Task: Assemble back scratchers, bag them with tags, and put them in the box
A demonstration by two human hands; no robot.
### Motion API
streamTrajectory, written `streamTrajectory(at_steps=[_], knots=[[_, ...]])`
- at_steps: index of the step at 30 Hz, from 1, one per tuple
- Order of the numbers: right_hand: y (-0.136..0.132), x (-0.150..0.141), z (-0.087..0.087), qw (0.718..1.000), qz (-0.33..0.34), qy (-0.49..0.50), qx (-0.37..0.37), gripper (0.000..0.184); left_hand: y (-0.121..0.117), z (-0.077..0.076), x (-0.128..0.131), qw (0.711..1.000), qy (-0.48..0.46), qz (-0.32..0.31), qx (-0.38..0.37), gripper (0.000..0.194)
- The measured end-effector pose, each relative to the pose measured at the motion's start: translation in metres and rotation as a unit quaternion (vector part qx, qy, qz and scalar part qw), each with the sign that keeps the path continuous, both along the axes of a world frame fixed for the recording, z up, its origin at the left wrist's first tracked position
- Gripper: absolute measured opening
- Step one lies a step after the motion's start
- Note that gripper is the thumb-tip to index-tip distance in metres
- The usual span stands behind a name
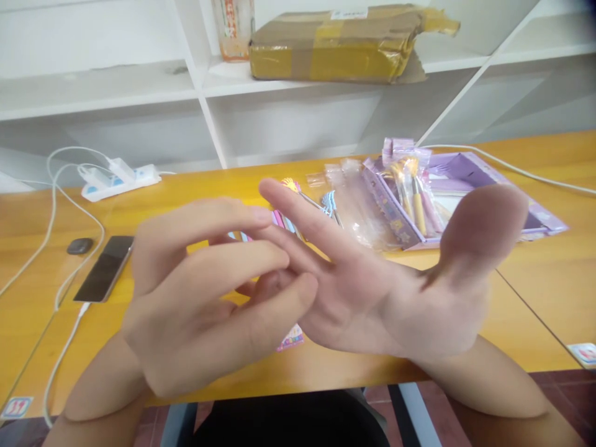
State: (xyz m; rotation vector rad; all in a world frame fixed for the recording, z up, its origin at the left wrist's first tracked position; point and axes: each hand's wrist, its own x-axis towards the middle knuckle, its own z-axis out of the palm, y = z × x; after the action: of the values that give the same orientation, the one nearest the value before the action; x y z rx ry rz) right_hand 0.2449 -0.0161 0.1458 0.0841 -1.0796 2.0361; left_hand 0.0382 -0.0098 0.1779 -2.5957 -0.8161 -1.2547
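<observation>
My left hand (pixel 200 298) leans in from the lower left, fingers bent, tips against the fingers of my right hand (pixel 372 298); whether it pinches anything I cannot tell. And the right! Palm turned up, spread wide, thumb high at right, index reaching toward the upper middle, other fingers partly hidden.

Just beyond, centre frame, colourful sticks (pixel 282 220) peek out between my fingers, and a blue-tipped stick (pixel 329 202) lies by clear wrappers (pixel 361 211). A small packet (pixel 292 337) shows below my hands.

Edges now: the desk (pixel 531 273) ends just under my wrists; the purple tray (pixel 393 218) stands behind my right thumb, the phone (pixel 105 268) just left of my left hand. Right of my right wrist, wood runs to a dark seam.

Orange wood, glossy, then white shelves (pixel 116 87) across the top, a taped box (pixel 335 46) up there, reddish floor (pixel 382 400) at the bottom.
</observation>
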Motion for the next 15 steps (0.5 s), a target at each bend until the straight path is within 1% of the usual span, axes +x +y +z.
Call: streamTrajectory(at_steps=[2,3,4,7,10,13,15], knots=[[-0.001,0.004,0.001,1.000,0.025,-0.007,-0.012,0.104,0.000,-0.005,0.002,0.996,0.031,-0.007,0.079,0.020],[-0.001,0.006,0.001,0.999,0.032,-0.008,-0.016,0.102,0.002,-0.006,0.001,0.993,0.046,-0.013,0.105,0.020],[-0.001,0.007,0.000,0.999,0.034,-0.009,-0.019,0.100,0.004,-0.005,0.000,0.992,0.057,-0.022,0.111,0.021],[-0.003,0.007,-0.002,1.000,0.022,0.010,-0.017,0.102,0.010,-0.002,-0.004,0.992,0.071,-0.039,0.101,0.025],[-0.003,0.007,-0.004,0.999,0.018,0.026,-0.025,0.110,0.012,-0.001,-0.003,0.992,0.066,-0.050,0.093,0.016],[-0.002,0.009,0.000,0.998,0.029,-0.005,-0.049,0.107,0.011,0.001,0.003,0.993,0.062,-0.058,0.077,0.011],[-0.001,0.010,0.004,0.997,0.026,-0.035,-0.065,0.103,0.010,0.002,0.006,0.996,0.050,-0.051,0.054,0.017]])
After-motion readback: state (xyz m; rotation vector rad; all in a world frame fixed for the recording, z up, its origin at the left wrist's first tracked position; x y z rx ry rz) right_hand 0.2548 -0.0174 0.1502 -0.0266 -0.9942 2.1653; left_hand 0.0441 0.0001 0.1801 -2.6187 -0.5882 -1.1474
